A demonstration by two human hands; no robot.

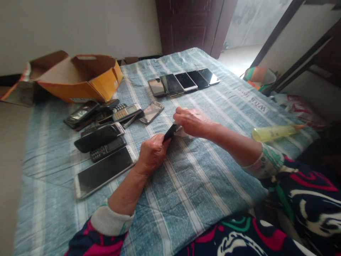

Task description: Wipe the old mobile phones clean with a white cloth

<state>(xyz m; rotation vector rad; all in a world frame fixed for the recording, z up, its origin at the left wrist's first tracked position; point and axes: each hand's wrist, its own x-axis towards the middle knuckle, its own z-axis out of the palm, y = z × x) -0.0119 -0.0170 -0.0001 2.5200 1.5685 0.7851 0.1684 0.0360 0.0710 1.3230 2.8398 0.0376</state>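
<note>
My left hand [152, 152] is closed around the near end of a dark phone [171, 131] held above the striped blue cloth [191, 177]. My right hand [192, 121] is curled over the phone's far end, with a pale cloth or wipe [183, 133] partly showing under its fingers. A heap of old phones [103, 137] lies just left of my left hand, the nearest a large smartphone [103, 171]. A single phone [151, 112] lies beyond my hands.
A neat row of several smartphones [183, 82] lies at the far side of the cloth. An open orange cardboard box [80, 76] stands at the back left. A yellow-green spray bottle [274, 132] lies on its side at right. A dark wooden door stands behind.
</note>
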